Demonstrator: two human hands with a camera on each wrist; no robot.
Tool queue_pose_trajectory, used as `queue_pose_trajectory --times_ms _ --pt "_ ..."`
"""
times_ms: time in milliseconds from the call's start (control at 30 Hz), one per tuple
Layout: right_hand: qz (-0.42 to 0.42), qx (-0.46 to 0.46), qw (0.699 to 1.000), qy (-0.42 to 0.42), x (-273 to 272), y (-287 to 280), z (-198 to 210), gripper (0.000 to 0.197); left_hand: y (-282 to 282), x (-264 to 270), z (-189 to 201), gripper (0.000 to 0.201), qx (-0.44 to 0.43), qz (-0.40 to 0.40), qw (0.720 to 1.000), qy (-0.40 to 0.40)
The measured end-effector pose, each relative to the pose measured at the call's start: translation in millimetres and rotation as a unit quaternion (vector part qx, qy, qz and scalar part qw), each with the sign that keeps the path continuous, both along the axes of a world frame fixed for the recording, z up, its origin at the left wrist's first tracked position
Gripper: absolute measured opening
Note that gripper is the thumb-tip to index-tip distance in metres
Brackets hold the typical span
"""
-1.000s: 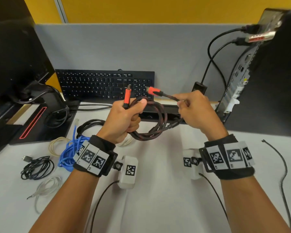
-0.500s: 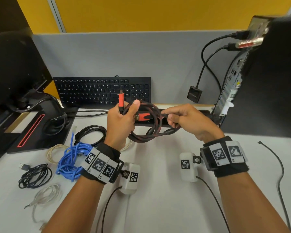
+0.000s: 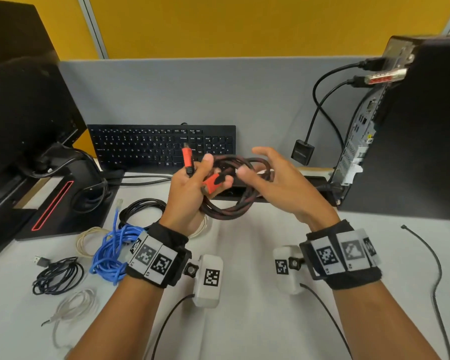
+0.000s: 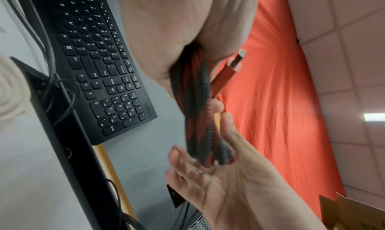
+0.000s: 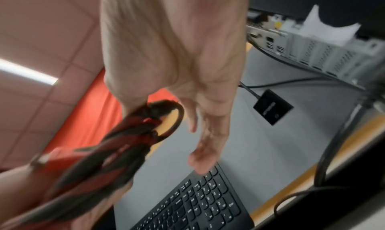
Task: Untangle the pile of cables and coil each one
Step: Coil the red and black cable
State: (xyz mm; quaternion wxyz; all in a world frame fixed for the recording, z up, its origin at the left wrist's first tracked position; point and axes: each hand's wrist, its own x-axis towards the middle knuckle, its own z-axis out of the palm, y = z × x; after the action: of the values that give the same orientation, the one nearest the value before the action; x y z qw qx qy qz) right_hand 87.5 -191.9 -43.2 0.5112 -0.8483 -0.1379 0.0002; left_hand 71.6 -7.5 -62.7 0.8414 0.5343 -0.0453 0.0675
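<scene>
finished coils lie at the worktop's (image 3: 244, 320) left edge, out of my way. my left hand (image 3: 190, 196) grips the red-black cable (image 3: 231, 209) with both orange plugs, held above the worktop so the loops stay stacked. my right hand (image 3: 276, 183) is spread beside the coil.

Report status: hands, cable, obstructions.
Left hand grips coiled red-black braided cable, both orange plugs in. Right hand open beside coil. Nothing in the way.

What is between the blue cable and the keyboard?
In the head view, a coiled black cable lies on the desk between the blue cable and the keyboard.
</scene>
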Motion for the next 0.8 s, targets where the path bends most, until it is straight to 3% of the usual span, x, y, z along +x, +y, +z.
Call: queue_pose_trajectory --times_ms 33,133,267,467,600,667,733,800 --pt "-0.026 -0.025 0.999 -0.028 -0.5 2.8 0.1 0.062 -0.9 1.3 0.2 0.038 0.006 0.03 0.999 -0.013" --pt "-0.044 -0.066 0.991 -0.11 -2.3 11.9 0.0 0.031 -4.0 0.8 -2.8 0.026 0.036 0.062 0.997 -0.04" --pt "0.032 -0.047 0.993 -0.1 1.7 7.9 -2.7 0.016 -4.8 -3.6 -7.4 0.026 0.036 0.014 0.999 -0.026" --pt "0.121 0.123 0.983 -0.057 8.1 -6.3 -15.2 0.031 -3.0 -5.7 -5.0 0.027 0.108 -0.026 0.992 -0.053" --pt "0.197 0.218 0.956 -0.002 9.9 -13.6 -16.4 0.034 6.2 -6.8 -1.4 0.024 0.135 -0.045 0.987 -0.078" --pt "0.229 0.248 0.941 0.005 9.1 -13.5 -13.9 0.03 8.5 -7.1 -1.8 0.033 0.126 -0.06 0.988 -0.069" --pt "0.2 0.252 0.947 -0.005 8.3 -8.0 -12.6 0.026 3.1 -7.2 -3.8 0.043 0.105 -0.072 0.991 -0.042" --pt "0.111 0.219 0.969 -0.03 9.2 0.6 -14.5 0.031 -4.2 -7.1 -4.6 0.042 0.09 -0.081 0.992 -0.017"
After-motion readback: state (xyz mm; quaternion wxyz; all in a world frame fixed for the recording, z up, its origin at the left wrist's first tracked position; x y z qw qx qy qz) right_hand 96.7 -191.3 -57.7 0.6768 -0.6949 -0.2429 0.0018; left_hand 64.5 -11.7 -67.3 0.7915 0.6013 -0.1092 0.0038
